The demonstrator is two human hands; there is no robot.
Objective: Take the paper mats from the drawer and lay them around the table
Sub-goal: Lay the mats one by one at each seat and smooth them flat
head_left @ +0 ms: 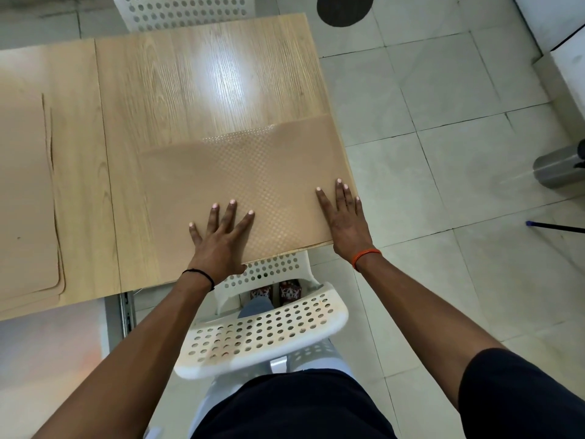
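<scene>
Mat point(247, 172) under both flat, spread hands, left hand point(218, 239), right hand point(343, 217); chair point(262, 337) between person and table point(177, 83).

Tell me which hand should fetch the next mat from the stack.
Left. The left hand lies flat on the laid mat, nearer the stack of mats at the table's left end; the right hand presses the mat's far right edge.

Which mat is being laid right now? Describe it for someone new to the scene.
Find the wooden table, then its near right corner above the white perforated chair. The mat lies there under both flat hands, single and dotted, unlike the plain stacked mats at far left.
</scene>
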